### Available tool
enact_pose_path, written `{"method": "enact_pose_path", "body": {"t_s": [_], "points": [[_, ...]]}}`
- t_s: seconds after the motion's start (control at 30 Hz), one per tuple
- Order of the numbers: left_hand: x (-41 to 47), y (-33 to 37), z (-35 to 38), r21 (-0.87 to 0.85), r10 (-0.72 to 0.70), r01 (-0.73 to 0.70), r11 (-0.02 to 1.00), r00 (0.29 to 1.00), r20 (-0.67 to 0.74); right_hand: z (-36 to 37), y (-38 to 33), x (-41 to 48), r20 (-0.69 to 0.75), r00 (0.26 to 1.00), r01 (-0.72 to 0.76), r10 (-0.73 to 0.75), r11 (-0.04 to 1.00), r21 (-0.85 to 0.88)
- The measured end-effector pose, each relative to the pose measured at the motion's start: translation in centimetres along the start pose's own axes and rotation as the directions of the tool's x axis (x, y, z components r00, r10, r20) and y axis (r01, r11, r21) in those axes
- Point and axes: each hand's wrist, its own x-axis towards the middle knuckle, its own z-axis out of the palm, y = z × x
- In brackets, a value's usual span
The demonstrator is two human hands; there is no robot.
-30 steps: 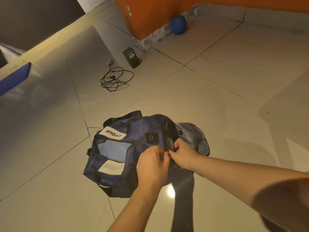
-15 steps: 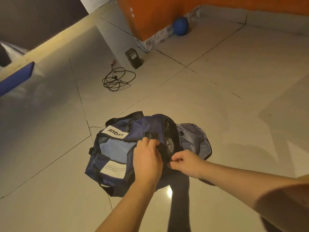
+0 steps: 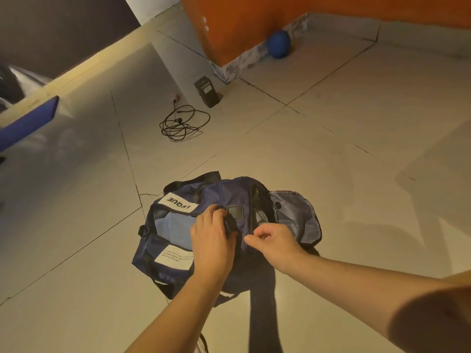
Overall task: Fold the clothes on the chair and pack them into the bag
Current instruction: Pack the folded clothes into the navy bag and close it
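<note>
Guessing this is the opening or closing step on the bag (image 3: 229,192), hard to call which. It's lying on its side on the floor (image 3: 331,174), right in front of the person, between both forearms. No chair or loose clothes in view, and I can't tell if anything is packed yet.

The left grip (image 3: 211,240) has its fingers curled over a dark strap (image 3: 230,225) on top, just below a square buckle (image 3: 235,212). The right grip (image 3: 275,240) is pinched thumb to forefinger on the bag's edge right beside it. Probably a zip pull, but it's too small to see.

If it is the zip, I'd use the left one as an anchor and pull the fabric taut, then run the zip in line with its track. Slack nylon like this bunches and jams a slider fast.

Material-wise it's a soft navy duffel, slumped with no real structure. It has black webbing, a paler blue panel and a white label (image 3: 179,203) with bold lettering. A flap (image 3: 295,212) hangs open on the right, showing thin grey lining with a snap. The floor is glossy tile, so the bag could slide if it's tugged one-handed.
</note>
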Motion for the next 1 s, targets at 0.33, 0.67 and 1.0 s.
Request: {"method": "enact_pose_path", "body": {"t_s": [0.33, 0.67, 1.0], "points": [[1.0, -0.6, -0.5, -0.03, -0.008, 0.009, 1.0, 0.999, 0.038, 0.6, 1.6, -0.7, -0.318, 0.917, 0.163, -0.242, 0.953, -0.255], [0.9, 0.3, -0.4, -0.143, -0.027, 0.037, 0.989, 0.997, 0.071, -0.3, 0.8, 0.2, -0.33, 0.929, 0.123, -0.165, 0.982, -0.146], [0.8, 0.8, 0.8, -0.184, -0.028, 0.042, 0.982, 0.997, 0.077, -0.7, -0.5, 2.3, -0.192, 0.981, -0.045, 0.012, 0.984, -0.172]]}}
